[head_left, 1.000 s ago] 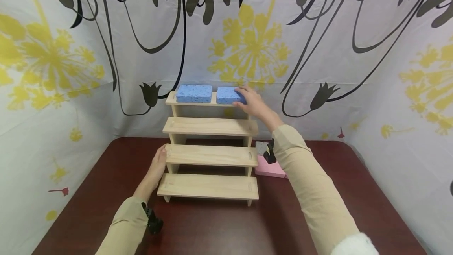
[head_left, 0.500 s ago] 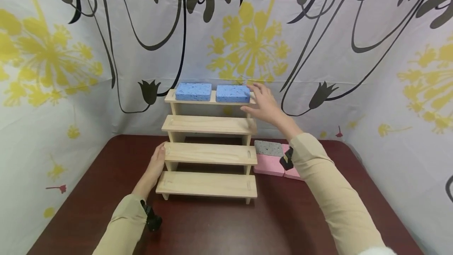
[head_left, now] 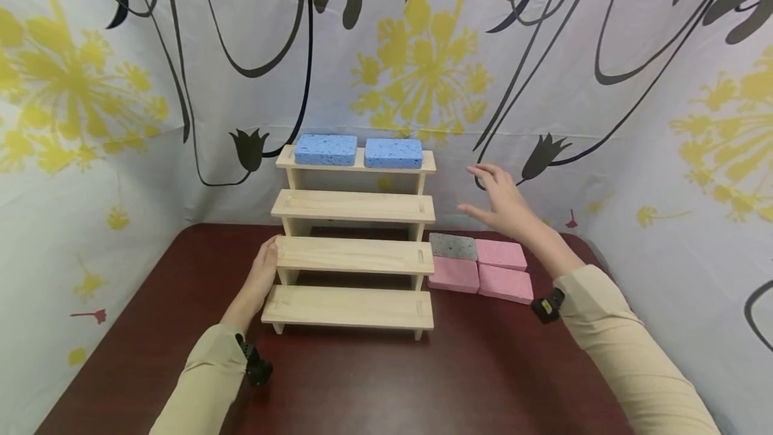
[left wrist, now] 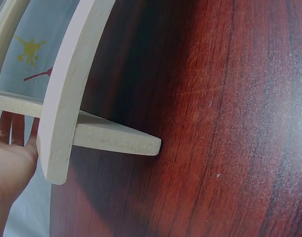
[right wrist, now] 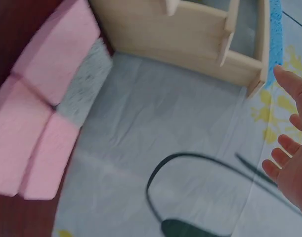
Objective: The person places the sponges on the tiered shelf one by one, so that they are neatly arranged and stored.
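Observation:
A pale wooden step shelf with several tiers stands on the table. On its top tier two blue sponges lie side by side, the left sponge and the right sponge. My left hand rests against the shelf's left side by the third tier from the top; in the left wrist view its fingers look straight and partly hidden by the wood. To the right of the shelf, my right hand hangs in the air with fingers spread, holding nothing.
Right of the shelf, a grey sponge and three pink sponges lie grouped on the dark red-brown table. Behind and to the sides hangs a white cloth printed with flowers.
My right hand has let go of the right blue sponge and moved right and down, away from the shelf. The grouped sponges have come into full view. My left hand stays at the shelf.

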Motion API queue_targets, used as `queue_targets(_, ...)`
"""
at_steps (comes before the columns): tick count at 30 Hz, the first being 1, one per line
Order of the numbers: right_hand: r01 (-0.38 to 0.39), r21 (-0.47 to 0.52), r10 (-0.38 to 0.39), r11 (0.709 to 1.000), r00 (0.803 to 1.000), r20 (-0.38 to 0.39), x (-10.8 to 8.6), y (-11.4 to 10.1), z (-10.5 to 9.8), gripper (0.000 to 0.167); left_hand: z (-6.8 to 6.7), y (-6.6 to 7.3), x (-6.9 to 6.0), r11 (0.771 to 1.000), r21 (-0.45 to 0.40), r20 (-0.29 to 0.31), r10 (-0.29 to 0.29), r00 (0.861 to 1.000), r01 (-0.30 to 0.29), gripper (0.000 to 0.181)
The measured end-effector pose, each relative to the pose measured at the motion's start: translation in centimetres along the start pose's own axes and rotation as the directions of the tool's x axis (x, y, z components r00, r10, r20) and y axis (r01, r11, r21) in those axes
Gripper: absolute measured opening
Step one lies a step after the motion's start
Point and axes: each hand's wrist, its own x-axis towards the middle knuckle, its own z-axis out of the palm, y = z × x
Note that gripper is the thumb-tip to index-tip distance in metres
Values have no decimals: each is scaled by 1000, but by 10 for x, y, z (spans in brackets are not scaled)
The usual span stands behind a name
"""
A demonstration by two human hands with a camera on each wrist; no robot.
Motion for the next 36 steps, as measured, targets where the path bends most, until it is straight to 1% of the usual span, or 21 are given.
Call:
queue_targets(5,-37,18,37,999,999,18,-28,23,2,72,0,-2,1,1000,-5,4,3,1000,-3,59)
queue_targets(8,-53,28,52,998,998,25,-43,38,8,71,-2,-2,2,1000,1,4,9,1000,-9,60)
queue_targets(12,-89,18,88,996,995,56,-58,55,18,72,-3,0,2,1000,6,-1,6,1000,-6,59)
queue_targets(14,-105,4,105,994,992,73,-64,63,19,72,-3,1,2,1000,10,3,2,1000,-2,59)
queue_targets(17,-109,-30,111,994,990,84,-72,70,12,70,-2,1,2,1000,14,12,-4,1000,4,59)
queue_targets(19,-97,-48,100,994,993,68,-74,73,3,69,-2,1,1,1000,12,14,-5,1000,5,59)
queue_targets(22,-78,-50,80,996,996,40,-76,74,-9,67,-1,-1,0,1000,3,9,0,1000,0,60)
queue_targets(25,-69,-47,71,996,997,39,-77,76,-14,64,-1,-2,0,1000,1,5,2,1000,-2,60)
queue_targets(27,-69,-48,72,996,995,63,-79,80,-10,63,-1,-3,0,1000,1,4,7,1000,-7,60)
queue_targets(29,-67,-46,70,997,994,87,-81,85,-2,62,-1,-3,0,1000,1,5,6,1000,-6,60)
queue_targets(34,-74,-1,74,997,987,142,-89,102,26,61,1,-1,-1,1000,5,7,0,1000,0,59)
queue_targets(36,-88,13,84,996,981,176,-93,108,38,62,1,0,-2,1000,8,9,0,1000,-1,59)
